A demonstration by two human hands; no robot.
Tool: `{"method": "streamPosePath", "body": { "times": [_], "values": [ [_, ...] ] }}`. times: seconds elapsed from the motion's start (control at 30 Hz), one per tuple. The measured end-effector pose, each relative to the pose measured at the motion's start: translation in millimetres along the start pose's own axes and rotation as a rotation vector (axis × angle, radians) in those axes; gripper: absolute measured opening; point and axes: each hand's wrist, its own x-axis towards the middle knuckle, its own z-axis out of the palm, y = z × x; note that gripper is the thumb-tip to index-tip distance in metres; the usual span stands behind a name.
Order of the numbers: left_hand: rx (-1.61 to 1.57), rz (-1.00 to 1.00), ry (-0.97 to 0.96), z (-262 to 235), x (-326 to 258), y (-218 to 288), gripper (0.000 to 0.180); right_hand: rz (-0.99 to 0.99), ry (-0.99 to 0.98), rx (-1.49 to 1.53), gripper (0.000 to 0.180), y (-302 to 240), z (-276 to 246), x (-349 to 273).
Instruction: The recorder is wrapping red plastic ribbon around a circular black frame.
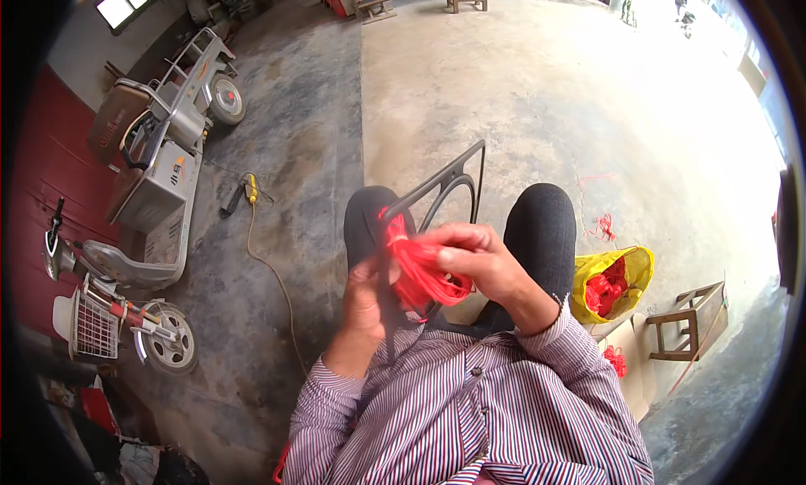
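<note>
Sat over a concrete floor (470,82) with dark-trousered knees (540,225) apart. Held a looped bundle of red cord (432,275) in the right grip (474,258), pinched narrow on the loops, between the knees and a striped shirt (504,384). Had a black frame (425,189) slanting up beyond the bundle. Placed the left grip (363,305) just left of the cord, beside a dark strip (386,317); could not tell, through blur, whether closed on anything.

Judged the step in hand as arranging the cord loops close to the frame. Judged the next move to call for a firm right pinch and a steadying left hold, without snagging loops.

Noted to the right a yellow bag (641,271) containing more red cord (606,290), near a wooden stool (712,321), with loose red strands (604,227) beyond the bag.
</note>
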Motion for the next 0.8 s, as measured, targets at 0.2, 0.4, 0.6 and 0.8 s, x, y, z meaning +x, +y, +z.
{"method": "streamPosePath", "body": {
  "times": [0.2,0.4,0.6,0.8],
  "values": [
    [-0.130,-0.165,-0.011,28,-15,4,0.041,0.216,-0.112,0.625,0.039,29,-4,-7],
    [-0.039,-0.182,-0.177,17,-13,4,0.054,0.075,0.205,0.593,0.034,40,-21,4],
    [0.017,0.076,-0.193,0,-10,16,0.051,-0.060,0.163,0.347,0.045,38,-81,-31],
    [0.037,0.043,-0.102,-16,-5,29,0.027,-0.402,-0.177,0.877,0.041,-28,-73,-57]
  ]
}}
